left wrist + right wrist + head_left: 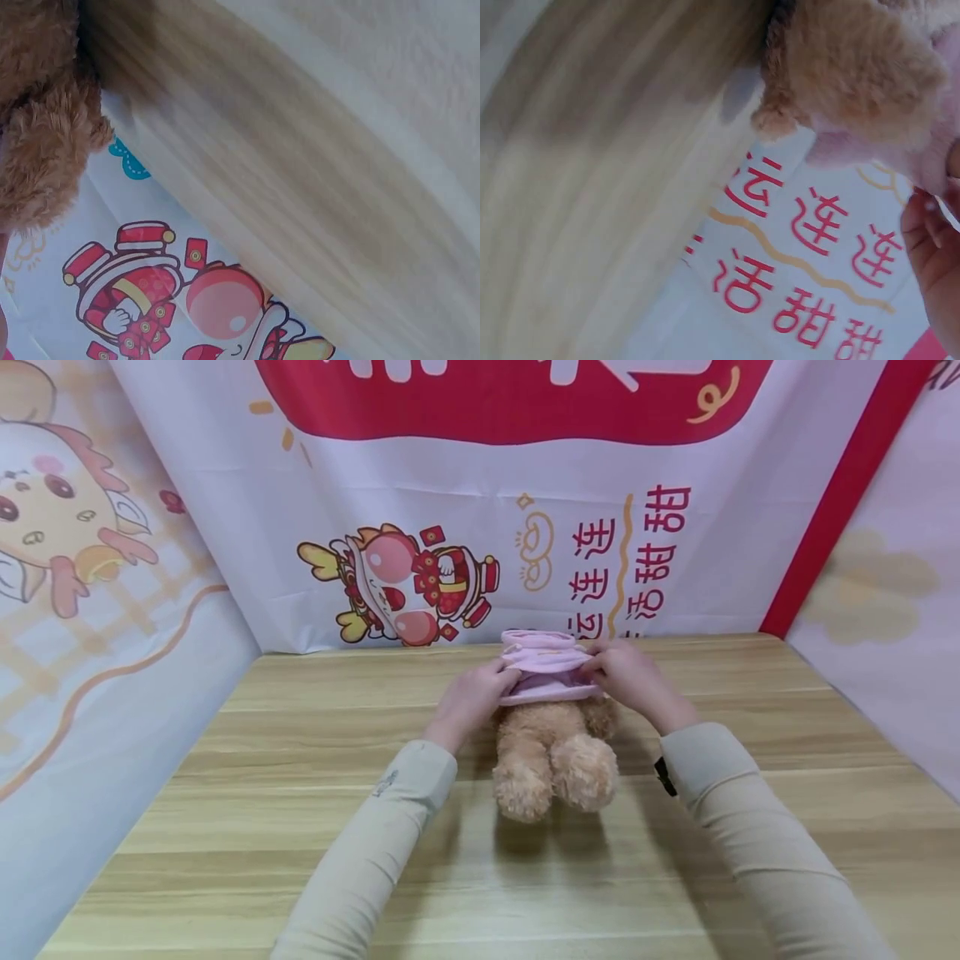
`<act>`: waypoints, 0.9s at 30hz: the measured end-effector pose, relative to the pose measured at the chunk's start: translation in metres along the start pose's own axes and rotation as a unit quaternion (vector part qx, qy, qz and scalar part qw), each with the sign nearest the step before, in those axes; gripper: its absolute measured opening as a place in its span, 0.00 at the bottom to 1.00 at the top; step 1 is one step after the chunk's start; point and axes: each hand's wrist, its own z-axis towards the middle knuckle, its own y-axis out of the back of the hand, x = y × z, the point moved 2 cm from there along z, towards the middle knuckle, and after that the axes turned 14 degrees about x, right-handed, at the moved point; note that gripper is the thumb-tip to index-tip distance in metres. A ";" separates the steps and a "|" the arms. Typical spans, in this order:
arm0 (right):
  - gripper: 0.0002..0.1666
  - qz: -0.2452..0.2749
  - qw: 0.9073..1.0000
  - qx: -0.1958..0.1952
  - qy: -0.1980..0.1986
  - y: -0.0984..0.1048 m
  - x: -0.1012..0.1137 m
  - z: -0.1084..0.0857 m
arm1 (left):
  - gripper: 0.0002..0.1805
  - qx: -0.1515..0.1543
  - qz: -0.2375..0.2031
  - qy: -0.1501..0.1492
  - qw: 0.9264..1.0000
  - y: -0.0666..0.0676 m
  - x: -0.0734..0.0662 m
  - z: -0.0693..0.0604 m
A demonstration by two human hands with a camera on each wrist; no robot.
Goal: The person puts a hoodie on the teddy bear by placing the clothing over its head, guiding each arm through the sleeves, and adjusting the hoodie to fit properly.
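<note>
A brown plush toy lies with its feet toward the front, its upper part covered by a pink cloth garment. The left hand pinches the garment's left side. On the other side, the right hand pinches the garment's right edge. The left wrist view has the plush fur at its left edge. In the right wrist view the fingers of the right hand hold the pink cloth beside the fur. The toy's head is hidden.
The toy rests on a wood-grain table. Behind it hangs a white and red printed sheet, reaching the table's back edge. A printed cloth stands at the left, and a pale one at the right.
</note>
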 end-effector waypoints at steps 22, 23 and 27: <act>0.12 0.053 0.952 -0.228 -0.197 0.023 -0.004 0.013 | 0.30 -0.103 0.058 0.137 0.984 0.035 -0.026 0.051; 0.12 0.059 0.951 -0.224 -0.203 0.019 -0.005 0.012 | 0.33 -0.093 0.062 0.137 0.984 0.032 -0.028 0.052; 0.12 0.099 0.956 -0.178 -0.213 0.001 -0.012 0.011 | 0.42 -0.041 0.057 0.135 0.988 0.022 -0.032 0.053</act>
